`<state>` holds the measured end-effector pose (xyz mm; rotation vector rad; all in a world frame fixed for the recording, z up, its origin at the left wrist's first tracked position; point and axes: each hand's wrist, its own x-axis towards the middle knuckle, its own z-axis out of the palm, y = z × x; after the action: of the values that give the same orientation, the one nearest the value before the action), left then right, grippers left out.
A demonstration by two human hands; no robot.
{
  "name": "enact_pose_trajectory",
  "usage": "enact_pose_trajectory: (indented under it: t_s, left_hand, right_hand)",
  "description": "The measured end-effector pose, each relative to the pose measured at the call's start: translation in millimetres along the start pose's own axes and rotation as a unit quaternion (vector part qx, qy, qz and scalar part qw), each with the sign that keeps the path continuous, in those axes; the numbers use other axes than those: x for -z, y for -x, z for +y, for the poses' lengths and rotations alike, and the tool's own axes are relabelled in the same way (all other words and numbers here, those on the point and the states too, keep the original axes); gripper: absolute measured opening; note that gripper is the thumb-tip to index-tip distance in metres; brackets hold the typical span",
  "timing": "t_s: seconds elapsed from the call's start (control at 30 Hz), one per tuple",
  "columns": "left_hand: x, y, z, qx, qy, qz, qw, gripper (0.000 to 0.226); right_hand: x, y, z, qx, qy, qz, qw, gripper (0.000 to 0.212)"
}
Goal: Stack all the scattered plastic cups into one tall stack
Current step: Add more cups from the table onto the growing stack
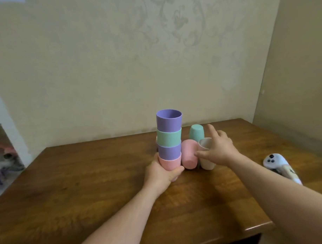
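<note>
On the wooden table [103, 178], the left hand [161, 174] is wrapped around the pink bottom cup of a four-cup stack [169, 139]. The right hand [218, 149], fingers spread, touches an upright cream cup [205, 156]. Beside it are an inverted pink cup [189, 154] and, behind, an inverted teal cup [196, 132].

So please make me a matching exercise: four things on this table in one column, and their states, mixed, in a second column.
Things:
1. purple cup
2. loose pink cup
3. loose mint cup
4. white controller

States:
A. upside down, behind the pink one
B. lying at the table's right edge
C. open side up, top of the stack
D. upside down, beside the stack

Pairs: 1-C, 2-D, 3-A, 4-B
</note>
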<state>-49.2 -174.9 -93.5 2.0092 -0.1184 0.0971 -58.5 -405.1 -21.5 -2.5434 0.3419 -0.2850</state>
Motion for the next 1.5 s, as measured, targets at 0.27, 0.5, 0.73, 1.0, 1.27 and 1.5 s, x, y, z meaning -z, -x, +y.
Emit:
enact_pose_trajectory:
  t_s: [0.27, 0.5, 0.73, 1.0, 1.27, 1.5]
  left_hand:
    - [-2, -1, -5, 0.002, 0.044, -0.009, 0.999, 0.082]
    - [15, -3, 3, -0.014, 0.117, -0.063, 0.991, 0.106]
    - [26, -10, 37, -0.054, 0.168, -0.02, 0.984, 0.115]
    - [20, -5, 41, -0.044, 0.125, 0.0, 0.991, 0.093]
    - [36, -2, 36, -0.069, 0.067, 0.023, 0.995, 0.092]
    - [36, -3, 37, -0.049, 0.06, 0.028, 0.997, 0.074]
  right_hand:
    - [-37, 17, 20, -0.088, -0.251, 0.07, 0.961, 0.12]
    - [-49, 21, 34, -0.095, -0.297, 0.053, 0.949, 0.08]
    - [-27, 21, 14, -0.112, -0.302, 0.109, 0.941, 0.078]
    - [44, 17, -92, 0.055, -0.456, 0.183, 0.869, 0.063]
    - [50, 14, -175, 0.183, -0.442, 0.024, 0.878, 0.096]
    - [13, 15, -166, 0.182, -0.402, -0.003, 0.897, 0.093]
